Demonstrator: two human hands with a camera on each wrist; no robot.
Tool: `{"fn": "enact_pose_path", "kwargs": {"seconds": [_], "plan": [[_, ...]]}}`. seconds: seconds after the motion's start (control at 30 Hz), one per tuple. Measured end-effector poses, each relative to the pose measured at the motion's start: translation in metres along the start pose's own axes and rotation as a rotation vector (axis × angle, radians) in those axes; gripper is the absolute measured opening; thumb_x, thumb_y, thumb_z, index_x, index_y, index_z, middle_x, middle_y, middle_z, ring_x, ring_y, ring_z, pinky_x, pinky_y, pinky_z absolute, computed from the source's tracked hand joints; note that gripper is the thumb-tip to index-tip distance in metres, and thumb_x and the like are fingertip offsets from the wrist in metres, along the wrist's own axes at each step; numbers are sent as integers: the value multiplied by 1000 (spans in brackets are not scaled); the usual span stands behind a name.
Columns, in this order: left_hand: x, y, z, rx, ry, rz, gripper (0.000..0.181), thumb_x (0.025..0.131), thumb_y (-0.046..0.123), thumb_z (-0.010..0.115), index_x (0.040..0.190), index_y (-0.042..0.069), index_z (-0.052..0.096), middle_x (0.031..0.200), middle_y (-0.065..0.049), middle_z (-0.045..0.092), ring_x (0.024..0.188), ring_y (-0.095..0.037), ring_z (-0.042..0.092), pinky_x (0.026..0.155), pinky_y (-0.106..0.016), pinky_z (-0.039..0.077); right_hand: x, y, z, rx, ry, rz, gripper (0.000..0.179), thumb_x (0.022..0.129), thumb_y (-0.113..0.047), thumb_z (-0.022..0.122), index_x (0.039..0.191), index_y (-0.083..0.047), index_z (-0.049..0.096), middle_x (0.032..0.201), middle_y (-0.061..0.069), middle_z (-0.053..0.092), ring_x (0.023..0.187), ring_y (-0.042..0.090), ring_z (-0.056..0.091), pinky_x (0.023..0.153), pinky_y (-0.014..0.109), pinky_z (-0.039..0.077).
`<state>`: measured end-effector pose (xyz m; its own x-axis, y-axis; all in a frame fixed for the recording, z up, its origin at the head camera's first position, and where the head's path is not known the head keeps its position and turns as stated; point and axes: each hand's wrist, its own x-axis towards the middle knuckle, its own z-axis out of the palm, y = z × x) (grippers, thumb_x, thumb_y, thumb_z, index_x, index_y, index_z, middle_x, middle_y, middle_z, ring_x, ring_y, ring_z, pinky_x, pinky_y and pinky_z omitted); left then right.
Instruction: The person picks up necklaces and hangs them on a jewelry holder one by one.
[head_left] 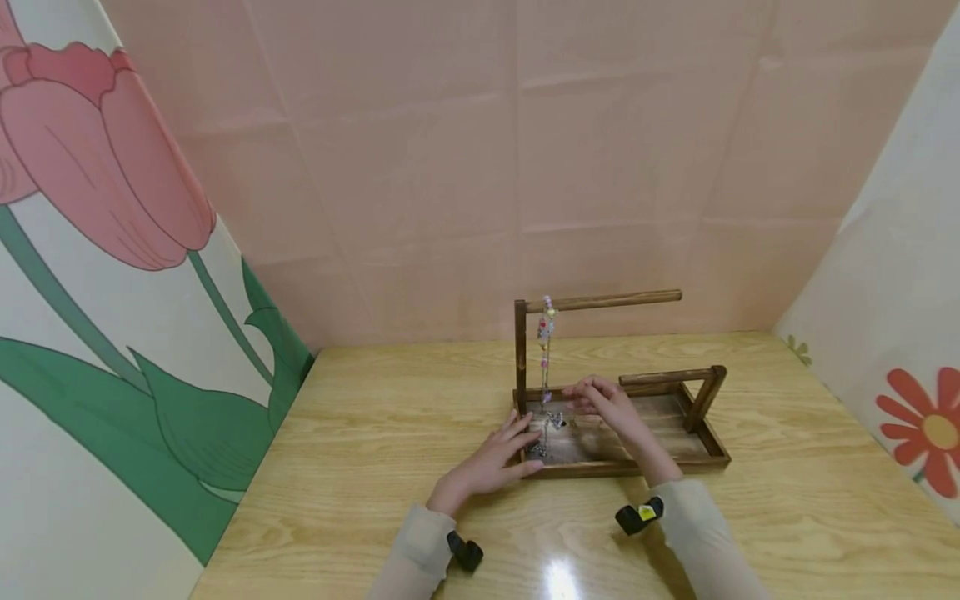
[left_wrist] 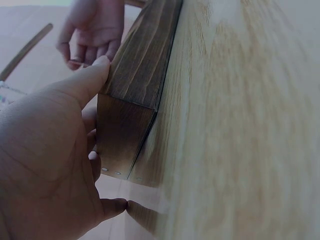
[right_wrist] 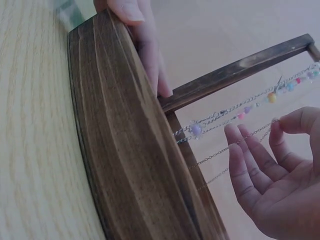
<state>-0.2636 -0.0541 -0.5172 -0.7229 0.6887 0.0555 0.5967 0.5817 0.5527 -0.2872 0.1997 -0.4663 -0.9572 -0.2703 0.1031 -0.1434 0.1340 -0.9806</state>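
Note:
A dark wooden jewelry stand point(head_left: 600, 471) has a shallow tray with a tall bar on the left and a lower bar on the right. From the upper bar hangs a beaded chain necklace point(head_left: 545, 362) with pastel beads. Its lower end reaches the tray, where more silvery chain point(head_left: 555, 419) lies. My left hand point(head_left: 491, 458) rests on the tray's front left corner, fingers spread, with the thumb along the front wall point(left_wrist: 142, 65). Above the tray, my right hand point(head_left: 607, 404) pinches a thin chain point(right_wrist: 215, 159) between thumb and index finger, other fingers loosely bent.
The lower bar point(head_left: 667, 377) juts leftward near the right hand. The tall post point(head_left: 521, 354) rises behind the left fingers. Around the stand spreads a light wooden table point(head_left: 375, 417), with a pink cloth wall point(head_left: 420, 208) behind it and printed flower panels at both sides.

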Motion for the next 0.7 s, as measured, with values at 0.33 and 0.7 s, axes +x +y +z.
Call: {"fn": "enact_pose_path", "kwargs": {"seconds": [0.33, 0.7], "plan": [[0, 2, -2, -16, -4, -7, 60, 95, 51, 40, 146, 19, 32, 157, 1, 8, 144, -24, -4, 109, -61, 15, -6, -24, 8, -6, -11, -14, 40, 102, -19, 37, 109, 19, 45, 127, 32, 49, 105, 47, 55, 94, 60, 39], [-1, 3, -2, -16, -4, -1, 59, 95, 49, 41, 146, 19, 32, 157, -1, 9, 143, -28, -2, 109, -62, 15, 2, -8, 4, -14, -17, -66, 40, 101, -23, 40, 108, 15, 48, 127, 29, 51, 105, 45, 56, 89, 49, 48]]}}
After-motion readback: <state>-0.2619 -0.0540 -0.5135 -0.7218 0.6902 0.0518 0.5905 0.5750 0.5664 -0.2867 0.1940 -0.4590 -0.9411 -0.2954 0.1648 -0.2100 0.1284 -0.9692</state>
